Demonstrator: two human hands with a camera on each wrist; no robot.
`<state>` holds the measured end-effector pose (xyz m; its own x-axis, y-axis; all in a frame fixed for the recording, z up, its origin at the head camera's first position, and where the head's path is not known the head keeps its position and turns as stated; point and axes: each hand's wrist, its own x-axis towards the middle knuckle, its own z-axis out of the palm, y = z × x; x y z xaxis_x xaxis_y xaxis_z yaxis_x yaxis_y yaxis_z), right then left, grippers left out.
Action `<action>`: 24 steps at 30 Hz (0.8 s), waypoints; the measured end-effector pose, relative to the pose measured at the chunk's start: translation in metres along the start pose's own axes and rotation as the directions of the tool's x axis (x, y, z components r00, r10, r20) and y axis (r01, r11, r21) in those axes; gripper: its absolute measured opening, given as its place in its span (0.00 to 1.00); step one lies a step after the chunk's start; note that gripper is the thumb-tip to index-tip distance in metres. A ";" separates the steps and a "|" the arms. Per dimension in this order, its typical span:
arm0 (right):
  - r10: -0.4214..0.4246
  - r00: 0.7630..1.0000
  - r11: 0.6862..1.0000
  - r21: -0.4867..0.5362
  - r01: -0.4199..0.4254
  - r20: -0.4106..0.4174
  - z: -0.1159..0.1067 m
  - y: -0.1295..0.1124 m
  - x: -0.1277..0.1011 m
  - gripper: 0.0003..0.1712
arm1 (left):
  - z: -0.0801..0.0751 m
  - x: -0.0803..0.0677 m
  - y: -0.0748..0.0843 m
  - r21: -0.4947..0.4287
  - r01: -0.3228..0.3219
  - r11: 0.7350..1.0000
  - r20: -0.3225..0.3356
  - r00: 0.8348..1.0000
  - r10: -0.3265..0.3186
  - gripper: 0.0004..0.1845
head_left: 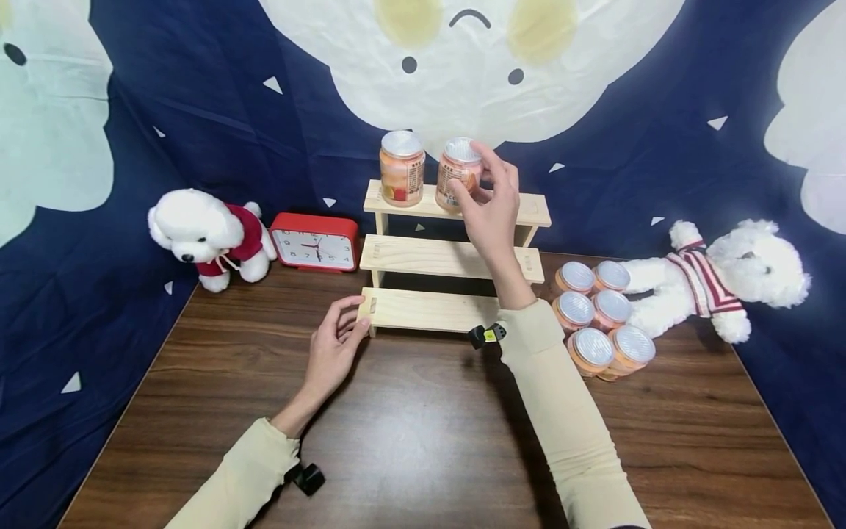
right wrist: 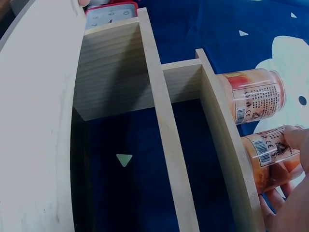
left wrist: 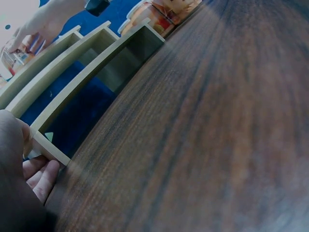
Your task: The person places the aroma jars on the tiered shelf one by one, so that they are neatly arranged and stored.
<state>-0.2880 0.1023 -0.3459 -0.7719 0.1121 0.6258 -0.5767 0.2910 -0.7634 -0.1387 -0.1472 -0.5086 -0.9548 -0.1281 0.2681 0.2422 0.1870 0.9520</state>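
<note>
1. From my head view, the wooden step shelf [head_left: 436, 257] is my landmark; it has three steps and stands on the brown table [head_left: 410, 441]. My right hand [head_left: 489, 209] is up at the top step, fingers curled round one can [head_left: 457, 173], which stands upright on that step. A second can [head_left: 402, 167] stands just left of it on the same step, so two cans are on the shelf.
2. My left hand [head_left: 333, 349] rests at the left end of the shelf's lowest step, fingers loosely bent and touching the wood, holding nothing.
3. Right of the shelf, six more cans [head_left: 598, 316] stand on the table in a tight cluster, lids up. One white plush dog [head_left: 720, 283] in a striped top lies beside them. Left of the shelf sit one red clock [head_left: 316, 242] and one white plush dog in a red top [head_left: 208, 235].
4. In my left wrist view, my fingertips [left wrist: 41, 176] press against the corner of the shelf's lowest step [left wrist: 48, 150]. The far end is blurred; I think I can make out my other hand there.
5. In my right wrist view, seen from under the shelf, both cans show beyond the top step [right wrist: 227, 145]: the free one [right wrist: 253, 96] and the one [right wrist: 270, 157] my fingers [right wrist: 297, 193] wrap.
</note>
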 end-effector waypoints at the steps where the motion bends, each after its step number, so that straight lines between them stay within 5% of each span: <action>1: 0.004 1.000 1.000 -0.006 -0.004 0.004 -0.001 -0.001 0.000 0.35 | 0.000 0.000 0.001 0.007 0.014 1.000 0.001 1.000 -0.014 0.20; 9: 0.042 0.998 0.996 -0.083 -0.038 0.041 -0.008 -0.009 0.003 0.35 | 0.000 0.000 0.010 0.028 0.107 0.994 0.016 0.994 -0.107 0.22; 24: 0.016 1.000 0.998 -0.058 -0.017 -0.011 -0.023 -0.027 -0.004 0.37 | -0.001 0.000 0.008 0.028 0.125 0.992 0.017 0.992 -0.126 0.22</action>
<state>-0.2630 0.1154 -0.3243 -0.7778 0.1275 0.6154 -0.5474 0.3435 -0.7631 -0.1371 -0.1465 -0.5013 -0.9805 -0.1337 0.1438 0.1159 0.1971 0.9735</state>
